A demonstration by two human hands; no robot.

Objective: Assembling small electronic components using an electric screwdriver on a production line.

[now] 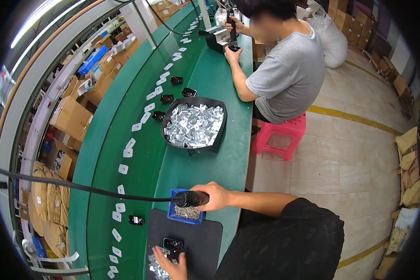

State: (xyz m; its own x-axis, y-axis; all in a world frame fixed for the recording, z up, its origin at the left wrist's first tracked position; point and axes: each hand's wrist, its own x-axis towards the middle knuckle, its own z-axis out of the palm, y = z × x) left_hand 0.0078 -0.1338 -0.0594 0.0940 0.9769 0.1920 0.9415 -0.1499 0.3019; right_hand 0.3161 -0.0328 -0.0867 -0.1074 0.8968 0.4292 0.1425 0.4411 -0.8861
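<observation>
One hand, the right (214, 196), is gripping a driver (186, 199) above a bin (192, 221) likely sitting close for reach, the left hand (172, 269) holding fingers wide beside a case (172, 244).

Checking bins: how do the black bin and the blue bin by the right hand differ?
The black bin looks larger, the blue bin smaller.
The black bin holds broad silver pieces, the blue bin much finer bits.
The right hand partly hides the blue bin, not the black bin.
Both are open-topped.
</observation>
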